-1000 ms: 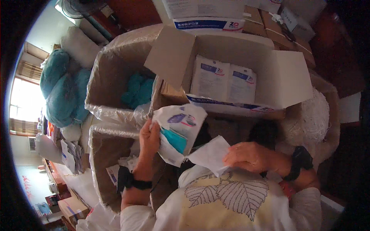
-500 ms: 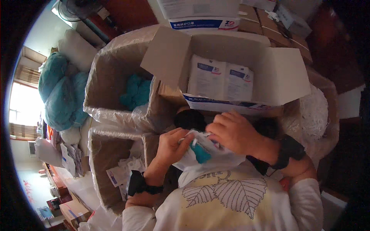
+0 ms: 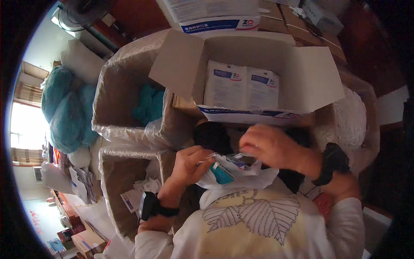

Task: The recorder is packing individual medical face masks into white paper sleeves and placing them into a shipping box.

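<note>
In front of my chest is a thin, translucent white plastic bag (image 3: 258, 179). My left hand (image 3: 189, 166) is closed on the left side of its mouth, thumb and fingers pinched together. My right hand (image 3: 274, 146), a little smeared by motion, has its fingers curled at the right side of the mouth, where the plastic is drawn up to it. Between the hands the bag gapes, and a folded teal piece (image 3: 222, 174) shows in it beside a white packet with blue print (image 3: 235, 163). Just beyond my hands stands an open white carton (image 3: 312, 80) with flat white packets (image 3: 226, 88) inside.
Two plastic-lined cardboard boxes stand on the left: the far box (image 3: 125, 127) holds teal cloth (image 3: 148, 103), the near box (image 3: 129, 157) loose white packets. Big teal bags (image 3: 69, 114) lie farther left. White stringy material (image 3: 351, 125) fills a lined box at the right.
My right hand has shifted slightly right and the bag's mouth is wider, showing more of what is inside. The left hand keeps its hold. The whole view has moved a little.
</note>
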`<state>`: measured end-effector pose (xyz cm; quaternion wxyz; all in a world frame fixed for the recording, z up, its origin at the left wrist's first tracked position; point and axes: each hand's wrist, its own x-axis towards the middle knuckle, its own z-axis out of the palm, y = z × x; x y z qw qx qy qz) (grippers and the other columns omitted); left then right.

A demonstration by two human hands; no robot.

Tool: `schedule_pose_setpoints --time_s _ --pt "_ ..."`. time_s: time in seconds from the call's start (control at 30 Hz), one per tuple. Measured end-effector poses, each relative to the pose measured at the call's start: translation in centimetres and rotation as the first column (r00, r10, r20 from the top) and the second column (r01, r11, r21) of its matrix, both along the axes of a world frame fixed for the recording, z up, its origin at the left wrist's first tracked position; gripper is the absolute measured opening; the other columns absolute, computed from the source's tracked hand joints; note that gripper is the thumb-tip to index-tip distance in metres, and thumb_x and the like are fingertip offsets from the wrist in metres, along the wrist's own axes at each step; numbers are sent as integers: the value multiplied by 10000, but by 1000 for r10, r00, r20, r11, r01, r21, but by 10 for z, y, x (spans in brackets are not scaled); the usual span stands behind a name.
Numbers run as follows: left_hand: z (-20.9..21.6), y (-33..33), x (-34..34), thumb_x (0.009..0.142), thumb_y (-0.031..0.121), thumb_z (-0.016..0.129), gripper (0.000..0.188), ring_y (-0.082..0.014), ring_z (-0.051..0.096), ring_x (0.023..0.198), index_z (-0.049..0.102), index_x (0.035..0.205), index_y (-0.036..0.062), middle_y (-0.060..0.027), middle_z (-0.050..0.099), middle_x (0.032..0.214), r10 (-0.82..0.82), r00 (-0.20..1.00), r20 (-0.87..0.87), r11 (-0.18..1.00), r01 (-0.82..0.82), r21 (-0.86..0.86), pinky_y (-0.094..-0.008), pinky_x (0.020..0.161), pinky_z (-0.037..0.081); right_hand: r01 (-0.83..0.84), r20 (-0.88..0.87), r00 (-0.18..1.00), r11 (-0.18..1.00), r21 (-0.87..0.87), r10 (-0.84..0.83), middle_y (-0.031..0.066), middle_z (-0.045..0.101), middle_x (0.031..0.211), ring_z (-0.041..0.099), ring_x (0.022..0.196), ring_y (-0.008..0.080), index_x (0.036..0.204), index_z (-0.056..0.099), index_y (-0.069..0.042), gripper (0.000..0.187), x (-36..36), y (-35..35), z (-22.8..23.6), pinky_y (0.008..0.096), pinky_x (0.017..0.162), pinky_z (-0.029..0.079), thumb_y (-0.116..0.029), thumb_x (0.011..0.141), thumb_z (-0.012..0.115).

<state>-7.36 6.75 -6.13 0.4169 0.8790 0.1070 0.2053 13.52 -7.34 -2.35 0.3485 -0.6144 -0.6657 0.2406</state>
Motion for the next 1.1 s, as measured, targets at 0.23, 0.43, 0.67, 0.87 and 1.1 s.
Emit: schedule_pose_setpoints --time_s 0.23,0.43,0.67,0.87,1.1 --pt "0 -8 0 776 88 589 137 -221 575 554 643 893 41 -100 568 657 77 993 -86 992 -85 -91 -281 492 451 -94 -100 991 996 3 94 102 565 776 555 774 301 865 533 -79 112 -22 8 -9 417 665 444 -163 795 554" --pt "-10 -12 -4 791 107 575 146 -219 571 547 646 901 42 -105 563 651 70 996 -53 988 -76 -131 -290 497 451 -102 85 992 991 83 95 68 534 789 552 763 260 877 543 -102 155 -25 9 -14 380 652 464 -205 770 587" --pt "-16 -14 -4 784 120 583 168 -226 554 524 642 925 48 -101 549 634 68 996 -61 990 -75 -117 -298 479 437 -79 111 991 994 70 71 60 516 788 545 765 247 885 550 -99 204 -27 7 -18 366 650 473 -225 735 604" --pt "-13 -18 -2 781 81 575 138 -248 557 552 631 896 30 -108 549 643 127 987 -102 986 -137 -99 -305 497 437 -131 191 974 990 53 119 70 537 866 547 801 269 882 549 -82 208 -32 7 -27 351 675 463 -209 729 609" --pt "-20 -13 -12 760 39 572 110 -265 562 595 617 855 9 -110 561 669 252 964 -80 963 -258 -78 -319 531 444 349 -732 475 868 -354 -489 36 527 1053 536 902 150 1092 519 -88 232 -5 -1 -10 263 776 432 -203 893 486"
